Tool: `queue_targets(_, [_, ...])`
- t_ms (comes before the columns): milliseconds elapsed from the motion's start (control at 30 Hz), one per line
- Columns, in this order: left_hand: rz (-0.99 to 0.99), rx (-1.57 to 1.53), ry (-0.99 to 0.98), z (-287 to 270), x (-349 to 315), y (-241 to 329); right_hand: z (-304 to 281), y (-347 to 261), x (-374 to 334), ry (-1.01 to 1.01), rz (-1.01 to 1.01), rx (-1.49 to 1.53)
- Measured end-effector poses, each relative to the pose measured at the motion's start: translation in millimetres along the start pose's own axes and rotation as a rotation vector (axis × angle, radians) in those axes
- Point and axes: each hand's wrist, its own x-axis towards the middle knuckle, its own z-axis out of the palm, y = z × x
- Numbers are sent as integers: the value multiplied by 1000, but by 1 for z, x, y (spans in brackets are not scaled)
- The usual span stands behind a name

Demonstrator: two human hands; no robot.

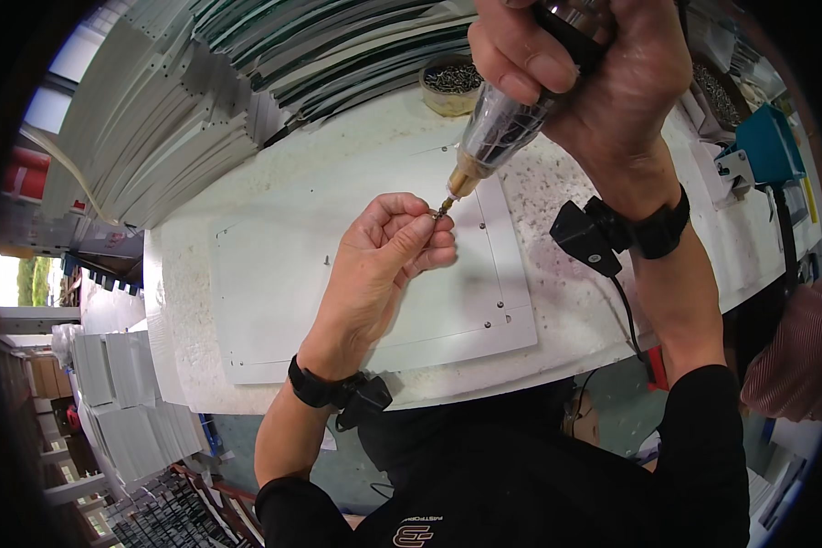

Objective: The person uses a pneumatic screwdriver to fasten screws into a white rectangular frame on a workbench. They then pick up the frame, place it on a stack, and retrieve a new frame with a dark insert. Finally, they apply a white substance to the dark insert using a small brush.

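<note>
My right hand (616,114) is wrapped round a power screwdriver (502,128) with a clear body and a brass-coloured nose, tilted down to the left. Its bit meets a small dark screw (440,214), which my left hand (374,247) pinches between thumb and fingertips. Both hands are above a flat white panel (283,310) lying on the worktable. Several small screws stand along the panel's right side, one of them a dark screw (482,226) near the bit. A single loose-looking screw (327,260) sits left of my left wrist.
A round tub of screws (452,80) stands behind the panel, and another container of small parts (717,96) is at the far right. Stacked white sheet-metal pieces (155,119) line the back left. A teal fixture (767,146) is at the right edge. The worktable (566,301) has a speckled, stained surface.
</note>
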Motion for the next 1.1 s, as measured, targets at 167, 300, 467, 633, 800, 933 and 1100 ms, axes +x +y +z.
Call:
queue_targets(167, [8, -5, -2, 0, 0, 1, 0, 1, 1, -30, -10, -17])
queue_targets(300, [17, -3, -10, 2, 0, 0, -4, 2, 4, -106, -31, -59])
queue_targets(467, [20, 7, -15, 1, 0, -1, 9, -6, 1, -80, -38, -90])
queue_targets(633, [-12, 22, -58, 0, 1, -1, 7, -6, 4, -132, -83, -94])
queue_targets(800, [136, 359, 25, 11, 5, 3, 9, -3, 4, -35, 40, -101])
queue_targets(933, [259, 735, 36, 19, 12, 10, 37, -15, 3, 155, 122, -426])
queue_targets(1100, [284, 929, -1, 24, 30, 15, 41, -8, 6, 121, 125, -559])
